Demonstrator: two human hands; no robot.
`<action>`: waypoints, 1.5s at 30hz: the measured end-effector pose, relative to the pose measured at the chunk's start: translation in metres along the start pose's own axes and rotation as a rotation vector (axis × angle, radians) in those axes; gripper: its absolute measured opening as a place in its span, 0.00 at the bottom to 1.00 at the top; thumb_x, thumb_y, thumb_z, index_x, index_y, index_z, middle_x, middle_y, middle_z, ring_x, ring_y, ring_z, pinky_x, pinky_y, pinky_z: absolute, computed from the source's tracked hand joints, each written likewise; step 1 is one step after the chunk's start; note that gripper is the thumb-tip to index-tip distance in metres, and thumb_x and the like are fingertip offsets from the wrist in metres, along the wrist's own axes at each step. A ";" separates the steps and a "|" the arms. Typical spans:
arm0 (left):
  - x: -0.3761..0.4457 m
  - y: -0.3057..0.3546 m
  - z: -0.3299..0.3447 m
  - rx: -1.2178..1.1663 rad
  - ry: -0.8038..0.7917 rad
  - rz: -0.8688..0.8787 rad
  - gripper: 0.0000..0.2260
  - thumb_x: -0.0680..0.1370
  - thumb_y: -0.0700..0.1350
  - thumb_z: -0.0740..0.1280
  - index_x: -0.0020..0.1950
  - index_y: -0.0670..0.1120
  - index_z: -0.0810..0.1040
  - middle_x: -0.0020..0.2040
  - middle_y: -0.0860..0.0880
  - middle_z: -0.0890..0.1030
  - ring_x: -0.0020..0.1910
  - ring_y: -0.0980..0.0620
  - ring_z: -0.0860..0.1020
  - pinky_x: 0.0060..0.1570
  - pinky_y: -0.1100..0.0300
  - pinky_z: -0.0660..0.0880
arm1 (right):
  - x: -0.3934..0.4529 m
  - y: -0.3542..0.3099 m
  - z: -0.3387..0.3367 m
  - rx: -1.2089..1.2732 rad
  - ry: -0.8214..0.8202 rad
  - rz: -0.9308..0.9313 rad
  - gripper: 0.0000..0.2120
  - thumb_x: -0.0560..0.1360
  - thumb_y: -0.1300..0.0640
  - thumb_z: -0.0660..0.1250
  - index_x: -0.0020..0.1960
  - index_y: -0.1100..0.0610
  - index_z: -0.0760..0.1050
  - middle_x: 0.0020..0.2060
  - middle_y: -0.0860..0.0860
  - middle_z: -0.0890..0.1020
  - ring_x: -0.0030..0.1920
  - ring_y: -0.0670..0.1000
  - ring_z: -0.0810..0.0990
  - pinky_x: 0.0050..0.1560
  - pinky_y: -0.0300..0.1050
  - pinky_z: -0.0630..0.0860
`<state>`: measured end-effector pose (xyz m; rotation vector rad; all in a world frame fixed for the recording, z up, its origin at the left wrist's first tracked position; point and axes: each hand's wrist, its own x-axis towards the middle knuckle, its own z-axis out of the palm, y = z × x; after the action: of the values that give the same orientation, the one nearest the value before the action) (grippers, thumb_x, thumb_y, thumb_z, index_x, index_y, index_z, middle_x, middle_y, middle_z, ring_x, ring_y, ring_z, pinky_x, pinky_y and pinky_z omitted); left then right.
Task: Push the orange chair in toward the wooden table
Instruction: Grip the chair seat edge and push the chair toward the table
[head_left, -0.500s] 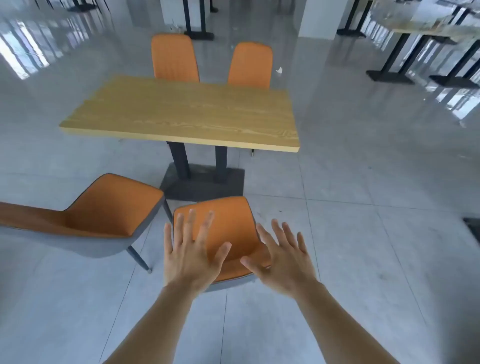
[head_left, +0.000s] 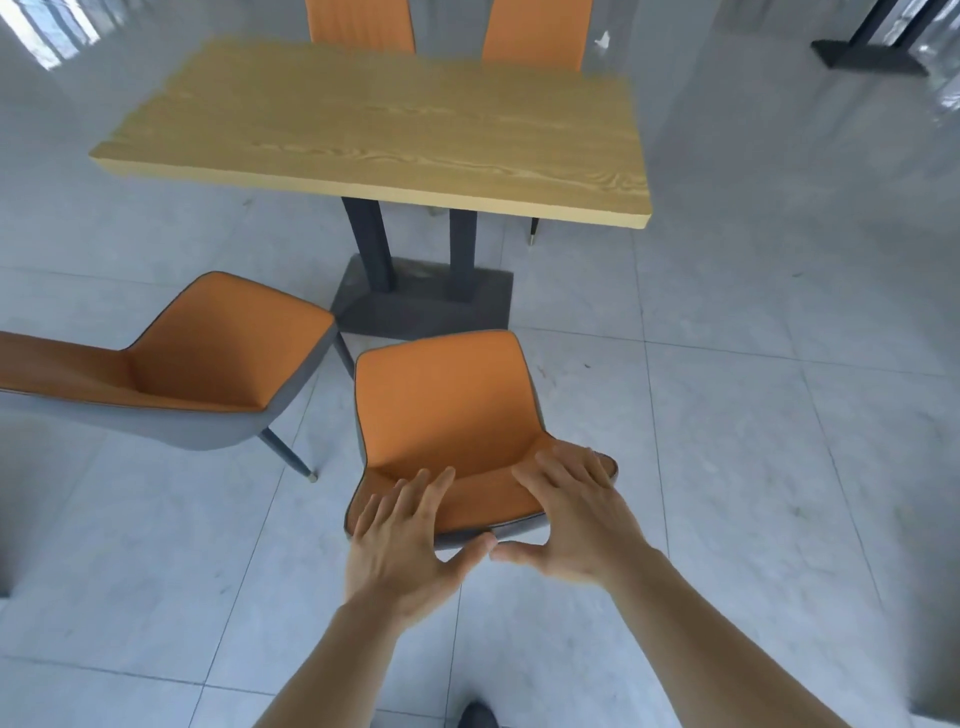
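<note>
Both hands rest on the top edge of the orange chair's (head_left: 441, 410) backrest, and that double grip sits at the near end of the chair, closest to the person. The left hand (head_left: 400, 545) lies with its fingers (head_left: 415, 493) spread over the orange inner face of the backrest and its thumb hooked under the grey rim. The right hand (head_left: 576, 519) covers the right corner of the same rim, fingers laid flat and fanned, thumb reaching toward the left thumb until the two nearly touch behind the grey back. Neither hand is curled into a fist; each clasps the backrest edge between open fingers and thumb. Ahead of the grip the seat runs away from the person and ends just short of the dark base plate (head_left: 426, 306) of the wooden table (head_left: 384, 130), so the chair stands on the grey tiled floor (head_left: 753, 441) clear of the tabletop's near edge, not under it. Left of the grip, a second orange chair (head_left: 208, 358) stands turned at an angle, its seat corner close to the held chair. Beyond the table, far from the grip, two more orange chair backs (head_left: 358, 23) rise above the far edge. A dark shoe tip (head_left: 475, 716) shows below the forearms.
</note>
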<state>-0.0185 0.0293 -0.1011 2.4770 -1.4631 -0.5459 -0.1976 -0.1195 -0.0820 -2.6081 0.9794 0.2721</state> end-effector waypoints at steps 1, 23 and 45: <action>0.001 0.000 0.002 0.019 0.014 0.004 0.41 0.70 0.82 0.48 0.79 0.64 0.59 0.78 0.58 0.66 0.77 0.51 0.64 0.75 0.51 0.60 | 0.000 0.002 0.003 -0.009 0.041 -0.002 0.47 0.66 0.14 0.53 0.75 0.43 0.66 0.71 0.43 0.70 0.76 0.54 0.61 0.72 0.48 0.64; 0.077 -0.035 -0.018 0.122 0.083 0.191 0.33 0.73 0.81 0.52 0.61 0.61 0.80 0.52 0.60 0.83 0.52 0.50 0.81 0.53 0.51 0.78 | 0.055 -0.012 0.011 -0.044 0.224 0.089 0.41 0.70 0.16 0.51 0.58 0.48 0.78 0.50 0.47 0.81 0.52 0.56 0.78 0.59 0.53 0.74; 0.282 -0.062 -0.067 0.143 0.059 0.279 0.40 0.70 0.83 0.43 0.65 0.62 0.77 0.58 0.61 0.82 0.61 0.53 0.77 0.60 0.51 0.73 | 0.229 0.007 -0.052 -0.080 0.159 0.216 0.46 0.68 0.15 0.41 0.67 0.45 0.73 0.62 0.45 0.78 0.66 0.54 0.72 0.69 0.50 0.66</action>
<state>0.1822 -0.1875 -0.1205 2.3083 -1.8410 -0.3225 -0.0294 -0.2819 -0.1028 -2.6289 1.3340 0.1607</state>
